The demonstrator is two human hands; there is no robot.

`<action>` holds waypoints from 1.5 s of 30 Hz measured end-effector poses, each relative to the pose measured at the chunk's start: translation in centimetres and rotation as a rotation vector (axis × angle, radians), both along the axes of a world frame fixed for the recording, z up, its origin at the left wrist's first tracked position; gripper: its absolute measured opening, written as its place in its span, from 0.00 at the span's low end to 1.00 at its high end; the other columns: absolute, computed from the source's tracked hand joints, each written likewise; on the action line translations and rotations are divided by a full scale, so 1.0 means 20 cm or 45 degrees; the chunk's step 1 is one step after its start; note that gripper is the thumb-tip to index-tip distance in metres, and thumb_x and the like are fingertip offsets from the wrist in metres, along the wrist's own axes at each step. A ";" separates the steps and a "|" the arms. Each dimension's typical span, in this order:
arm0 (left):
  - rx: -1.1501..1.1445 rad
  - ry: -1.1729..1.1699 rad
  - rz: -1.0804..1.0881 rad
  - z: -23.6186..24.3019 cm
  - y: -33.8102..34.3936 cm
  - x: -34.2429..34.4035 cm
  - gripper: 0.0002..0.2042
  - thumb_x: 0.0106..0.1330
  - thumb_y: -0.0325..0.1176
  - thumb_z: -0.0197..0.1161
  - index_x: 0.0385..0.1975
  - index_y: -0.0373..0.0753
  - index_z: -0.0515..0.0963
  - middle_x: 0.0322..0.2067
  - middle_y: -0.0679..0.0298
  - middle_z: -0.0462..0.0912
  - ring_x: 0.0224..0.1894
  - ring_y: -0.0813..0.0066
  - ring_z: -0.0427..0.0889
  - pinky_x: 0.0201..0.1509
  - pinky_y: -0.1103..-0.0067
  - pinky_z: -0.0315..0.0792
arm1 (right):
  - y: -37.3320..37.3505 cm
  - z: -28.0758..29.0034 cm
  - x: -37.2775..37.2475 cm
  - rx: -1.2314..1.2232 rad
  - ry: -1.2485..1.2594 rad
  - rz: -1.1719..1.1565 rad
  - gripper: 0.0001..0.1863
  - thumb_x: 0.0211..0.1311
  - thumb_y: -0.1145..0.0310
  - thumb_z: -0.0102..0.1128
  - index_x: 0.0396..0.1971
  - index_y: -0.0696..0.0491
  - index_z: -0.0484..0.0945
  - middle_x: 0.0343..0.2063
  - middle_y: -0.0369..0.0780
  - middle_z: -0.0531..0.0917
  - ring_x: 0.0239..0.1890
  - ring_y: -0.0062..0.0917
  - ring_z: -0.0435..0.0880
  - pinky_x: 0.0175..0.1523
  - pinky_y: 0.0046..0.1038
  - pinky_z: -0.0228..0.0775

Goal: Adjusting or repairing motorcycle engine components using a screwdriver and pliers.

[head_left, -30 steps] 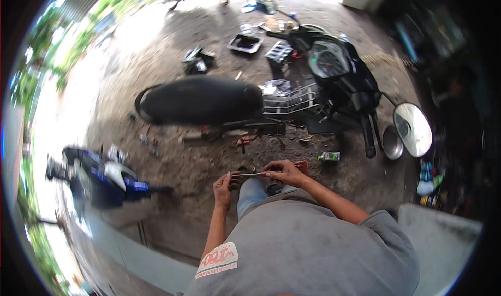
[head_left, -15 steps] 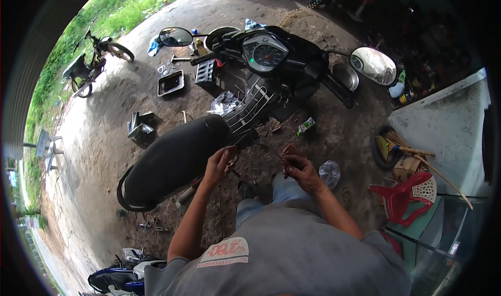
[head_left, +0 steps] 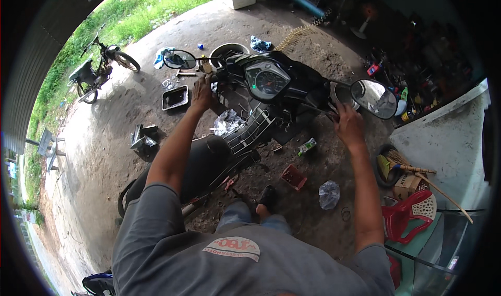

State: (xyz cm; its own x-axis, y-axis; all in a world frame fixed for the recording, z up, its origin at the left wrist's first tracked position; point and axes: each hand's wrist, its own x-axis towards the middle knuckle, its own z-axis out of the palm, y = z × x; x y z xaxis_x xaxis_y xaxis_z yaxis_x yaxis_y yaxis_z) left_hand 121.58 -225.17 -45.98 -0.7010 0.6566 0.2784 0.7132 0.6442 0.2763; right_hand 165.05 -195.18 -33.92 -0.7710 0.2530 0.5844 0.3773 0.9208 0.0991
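Note:
A black motorbike stands before me, with its round-faced speedometer [head_left: 267, 80] between two mirrors and its dark seat [head_left: 190, 160] at lower left. My left hand [head_left: 202, 93] is closed over the left handlebar grip, which it mostly hides. On the other side, my right hand [head_left: 348, 122] wraps round the right handlebar grip [head_left: 326, 113], fingers curled over its end. Both arms reach forward. Between the seat and the speedometer lies a metal rack [head_left: 254, 130], with a crumpled clear plastic bag [head_left: 227, 122] beside it.
A red plastic basket [head_left: 294, 177], a green-labelled bottle [head_left: 307, 146] and a clear bag [head_left: 329, 194] lie on the ground to the right. A black tray [head_left: 175, 97] sits beyond the seat. A red chair [head_left: 407, 217] and broom [head_left: 417, 169] are at right; another motorbike [head_left: 99, 69] stands far left.
Both hands have moved forward and apart, from in front of my body to the handlebar grips. The red basket, partly behind my right hand before, now shows fully. My view has shifted slightly.

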 end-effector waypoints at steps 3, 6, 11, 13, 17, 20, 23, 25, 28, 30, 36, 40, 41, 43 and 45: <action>-0.060 0.074 -0.079 -0.04 0.09 -0.23 0.37 0.54 0.30 0.71 0.68 0.42 0.66 0.66 0.48 0.71 0.67 0.44 0.70 0.68 0.57 0.68 | 0.04 -0.02 -0.06 -0.365 -0.190 -0.081 0.25 0.59 0.58 0.72 0.54 0.52 0.82 0.40 0.45 0.85 0.39 0.44 0.87 0.41 0.42 0.80; -0.215 -0.194 -0.316 -0.06 0.22 -0.43 0.23 0.61 0.42 0.69 0.54 0.39 0.76 0.53 0.48 0.83 0.56 0.48 0.82 0.58 0.56 0.76 | -0.12 0.01 -0.06 -0.621 -0.247 -0.242 0.29 0.57 0.50 0.73 0.53 0.53 0.82 0.41 0.44 0.86 0.37 0.43 0.88 0.38 0.43 0.80; -0.393 -0.126 -0.535 0.02 0.48 -0.72 0.15 0.55 0.41 0.72 0.38 0.38 0.85 0.38 0.47 0.88 0.44 0.47 0.87 0.48 0.57 0.81 | -0.43 -0.09 -0.04 -0.480 -0.237 -0.521 0.31 0.51 0.52 0.77 0.53 0.51 0.82 0.44 0.43 0.87 0.39 0.42 0.88 0.41 0.41 0.80; -0.382 -0.160 -0.697 0.02 0.56 -0.81 0.16 0.51 0.40 0.73 0.35 0.36 0.86 0.36 0.46 0.87 0.42 0.47 0.87 0.46 0.58 0.80 | -0.50 -0.15 -0.05 -0.464 -0.181 -0.583 0.30 0.51 0.52 0.77 0.52 0.51 0.83 0.44 0.42 0.87 0.40 0.42 0.88 0.42 0.41 0.80; -0.302 0.077 -0.746 0.01 0.64 -0.82 0.13 0.51 0.40 0.70 0.29 0.37 0.86 0.33 0.44 0.86 0.38 0.45 0.87 0.43 0.56 0.80 | -0.58 -0.21 -0.03 -0.438 -0.043 -0.591 0.30 0.52 0.50 0.76 0.52 0.51 0.82 0.45 0.43 0.87 0.39 0.44 0.88 0.40 0.41 0.81; -0.304 0.052 -0.723 0.06 0.63 -0.78 0.12 0.52 0.39 0.69 0.29 0.36 0.86 0.31 0.45 0.86 0.37 0.44 0.87 0.43 0.56 0.80 | -0.60 -0.19 -0.05 -0.535 -0.018 -0.599 0.30 0.51 0.53 0.77 0.52 0.51 0.82 0.45 0.44 0.87 0.40 0.44 0.88 0.42 0.41 0.81; -0.246 0.053 -0.779 0.10 0.62 -0.72 0.12 0.52 0.40 0.70 0.29 0.37 0.86 0.29 0.45 0.85 0.35 0.44 0.86 0.41 0.55 0.80 | -0.60 -0.17 -0.04 -0.527 -0.015 -0.631 0.29 0.51 0.54 0.78 0.52 0.51 0.82 0.45 0.44 0.87 0.42 0.44 0.88 0.43 0.40 0.81; -0.242 0.026 -0.748 0.12 0.60 -0.72 0.11 0.53 0.39 0.69 0.27 0.37 0.87 0.28 0.44 0.85 0.34 0.42 0.86 0.40 0.55 0.80 | -0.59 -0.16 -0.05 -0.521 -0.022 -0.613 0.29 0.50 0.56 0.78 0.52 0.51 0.82 0.45 0.43 0.88 0.43 0.42 0.88 0.43 0.39 0.81; -0.252 0.004 -0.740 0.13 0.57 -0.72 0.11 0.53 0.39 0.69 0.28 0.37 0.87 0.28 0.44 0.85 0.35 0.42 0.86 0.41 0.54 0.80 | -0.59 -0.14 -0.07 -0.595 -0.019 -0.661 0.28 0.50 0.59 0.78 0.52 0.50 0.83 0.46 0.43 0.88 0.45 0.42 0.88 0.46 0.38 0.80; -0.231 0.001 -0.757 0.14 0.57 -0.70 0.11 0.53 0.39 0.69 0.28 0.37 0.87 0.28 0.44 0.85 0.35 0.42 0.86 0.41 0.54 0.80 | -0.58 -0.16 -0.06 -0.564 -0.008 -0.651 0.28 0.50 0.59 0.78 0.52 0.50 0.83 0.45 0.43 0.88 0.45 0.42 0.88 0.46 0.39 0.81; -0.257 0.015 -0.740 0.15 0.58 -0.71 0.11 0.53 0.38 0.68 0.29 0.37 0.87 0.29 0.44 0.85 0.35 0.42 0.86 0.42 0.54 0.80 | -0.59 -0.18 -0.05 -0.550 0.008 -0.650 0.27 0.50 0.59 0.78 0.51 0.50 0.83 0.45 0.43 0.88 0.44 0.42 0.88 0.45 0.38 0.81; -0.268 0.046 -0.733 0.11 0.60 -0.74 0.11 0.52 0.38 0.69 0.30 0.37 0.87 0.30 0.44 0.86 0.36 0.43 0.86 0.44 0.55 0.80 | -0.62 -0.18 -0.06 -0.576 0.011 -0.679 0.27 0.50 0.58 0.78 0.51 0.50 0.83 0.44 0.42 0.88 0.42 0.41 0.88 0.43 0.38 0.81; -0.270 0.046 -0.738 0.11 0.62 -0.76 0.11 0.52 0.38 0.69 0.30 0.37 0.87 0.30 0.44 0.86 0.36 0.43 0.86 0.44 0.55 0.80 | -0.64 -0.17 -0.07 -0.613 0.017 -0.705 0.27 0.50 0.58 0.78 0.51 0.50 0.83 0.44 0.42 0.88 0.41 0.41 0.89 0.42 0.37 0.81; -0.327 0.054 -0.747 0.11 0.65 -0.77 0.12 0.52 0.38 0.69 0.31 0.38 0.87 0.31 0.45 0.86 0.37 0.43 0.86 0.44 0.55 0.80 | -0.66 -0.20 -0.06 -0.569 0.023 -0.718 0.27 0.51 0.56 0.78 0.51 0.49 0.83 0.42 0.41 0.88 0.39 0.40 0.89 0.40 0.38 0.81; -0.308 0.091 -0.782 0.10 0.68 -0.80 0.14 0.52 0.43 0.70 0.30 0.38 0.87 0.31 0.46 0.86 0.37 0.44 0.87 0.43 0.56 0.80 | -0.70 -0.23 -0.07 -0.524 0.030 -0.727 0.27 0.51 0.55 0.78 0.51 0.48 0.83 0.40 0.40 0.88 0.37 0.39 0.89 0.39 0.39 0.81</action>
State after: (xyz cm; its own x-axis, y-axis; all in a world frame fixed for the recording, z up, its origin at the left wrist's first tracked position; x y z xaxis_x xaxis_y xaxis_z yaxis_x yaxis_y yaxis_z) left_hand 105.66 -211.50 -43.91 -0.1648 0.9807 0.1050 0.9817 0.1529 0.1133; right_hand 163.71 -209.10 -38.52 -0.4403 0.8185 0.3692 0.8105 0.5392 -0.2289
